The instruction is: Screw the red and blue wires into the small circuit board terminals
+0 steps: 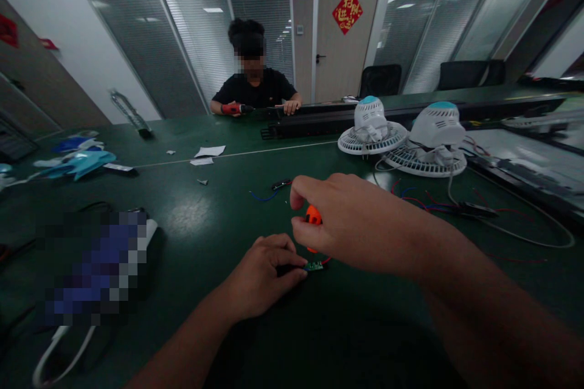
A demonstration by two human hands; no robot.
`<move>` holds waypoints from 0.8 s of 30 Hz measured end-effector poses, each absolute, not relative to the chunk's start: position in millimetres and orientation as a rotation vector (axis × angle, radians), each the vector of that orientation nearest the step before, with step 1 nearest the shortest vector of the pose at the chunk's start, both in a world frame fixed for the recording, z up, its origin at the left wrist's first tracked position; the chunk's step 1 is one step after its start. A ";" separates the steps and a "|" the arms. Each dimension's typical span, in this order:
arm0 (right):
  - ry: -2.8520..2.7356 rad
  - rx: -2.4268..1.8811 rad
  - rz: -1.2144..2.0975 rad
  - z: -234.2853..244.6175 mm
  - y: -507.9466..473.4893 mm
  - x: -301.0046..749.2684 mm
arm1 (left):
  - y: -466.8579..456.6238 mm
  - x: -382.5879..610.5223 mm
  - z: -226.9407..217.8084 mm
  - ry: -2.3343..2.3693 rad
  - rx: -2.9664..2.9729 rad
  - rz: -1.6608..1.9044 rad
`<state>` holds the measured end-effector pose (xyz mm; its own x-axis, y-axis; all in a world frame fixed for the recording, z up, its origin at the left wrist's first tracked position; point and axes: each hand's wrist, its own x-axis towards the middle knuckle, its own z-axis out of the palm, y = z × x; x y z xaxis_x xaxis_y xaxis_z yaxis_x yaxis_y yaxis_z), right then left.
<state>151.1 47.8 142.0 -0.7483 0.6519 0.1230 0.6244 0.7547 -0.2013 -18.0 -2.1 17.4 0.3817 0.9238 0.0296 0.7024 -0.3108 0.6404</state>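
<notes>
Low over the table, my left hand [267, 270] pinches the left end of a small green circuit board [314, 266] between thumb and fingers. A red wire runs from the board's right end. My right hand [347, 219] is above and to the right, with fingers curled around a tool with an orange and black handle [314, 214]. An orange part of this tool shows just below the hand, close above the board. Most of the tool is hidden, so its kind and whether it touches the board cannot be made out. Beyond my hands lies a small black part [281, 184] with blue and red wires.
White fan heads [370, 124] with round grilles stand at the right, cables and loose wires around them. A black module [477, 209] lies further right. Paper scraps [210, 151] and blue plastic packaging [82, 163] lie left. Across the table a person [255, 88] holds a red tool.
</notes>
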 end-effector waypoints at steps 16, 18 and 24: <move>-2.774 -1.001 0.229 141.4 46.9 153.2 | -2.6 -16.4 19.8 1.410 2.110 0.514; -2.775 -0.998 0.236 141.3 47.2 153.5 | -2.5 -16.6 20.0 1.409 2.106 0.519; -2.778 -0.990 0.254 142.9 47.2 154.3 | -2.4 -16.7 21.7 1.390 2.100 0.542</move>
